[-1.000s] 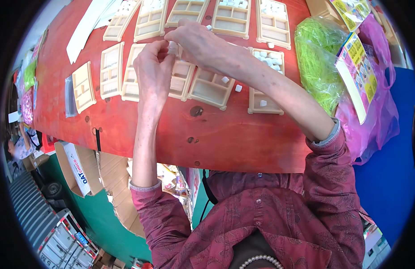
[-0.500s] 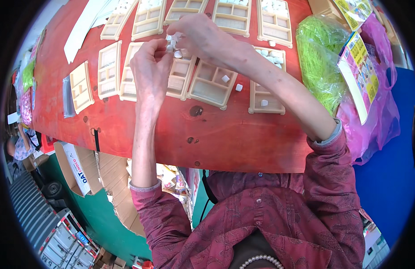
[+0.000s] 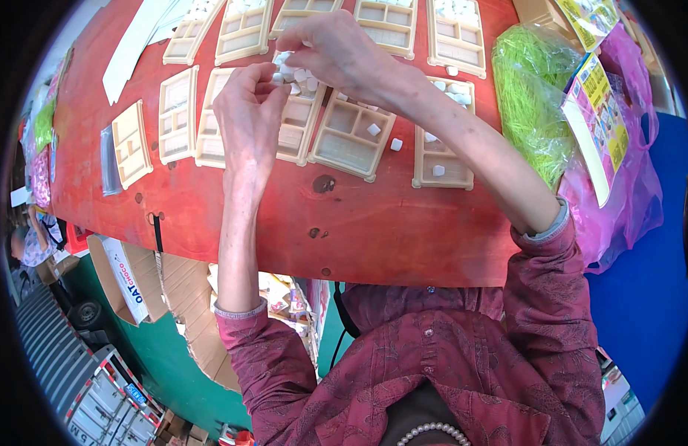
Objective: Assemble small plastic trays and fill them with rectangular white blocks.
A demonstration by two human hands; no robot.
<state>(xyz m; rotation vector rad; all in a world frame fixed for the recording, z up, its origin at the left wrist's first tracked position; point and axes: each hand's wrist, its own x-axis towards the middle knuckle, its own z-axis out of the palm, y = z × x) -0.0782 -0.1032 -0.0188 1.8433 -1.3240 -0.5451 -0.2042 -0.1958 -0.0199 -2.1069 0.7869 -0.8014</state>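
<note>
Small white rounded blocks (image 3: 300,76) are heaped in the far compartment of a cream divided tray (image 3: 293,138) between my hands. Over that heap, my right hand (image 3: 335,53) has its thumb and forefinger apart, with no block visible between them. My left hand (image 3: 249,104) is pinched closed at the heap's left edge; whatever its fingertips hold is hidden. Beneath the left hand lies part of another cream tray (image 3: 211,139). To the right, a tilted tray (image 3: 348,151) has a few blocks in it, and one loose block (image 3: 396,144) rests on the table beside it.
More cream trays (image 3: 178,111) stand in rows on the red table (image 3: 388,230). Bags of green shredded filler (image 3: 533,97) and a pink plastic bag (image 3: 619,201) sit at the right. White sheets (image 3: 132,56) lie far left; an open cardboard box (image 3: 188,312) stands below the near edge.
My right hand has lifted slightly away from the heap, and more white blocks show beneath it. My left hand has barely moved and stays pinched.
</note>
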